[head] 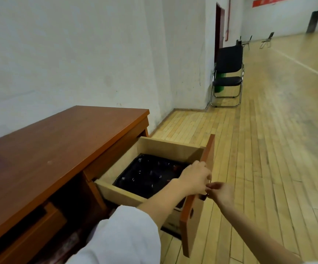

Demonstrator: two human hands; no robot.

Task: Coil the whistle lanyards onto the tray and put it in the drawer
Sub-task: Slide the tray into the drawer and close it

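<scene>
Black plastic tray (150, 178) lies inside the open drawer (169, 149), its dark contents too blurred to make out. Over the top edge of the drawer front (192, 225) the left hand (194, 180) curls its fingers. The right hand (221, 191) meets it there with fingers bent, but I cannot tell whether it holds anything. The reddish-brown surface (59, 149) stands against a white wall (78, 54), and a black folding chair (228, 73) stands farther along on the wood floor (268, 149).
</scene>
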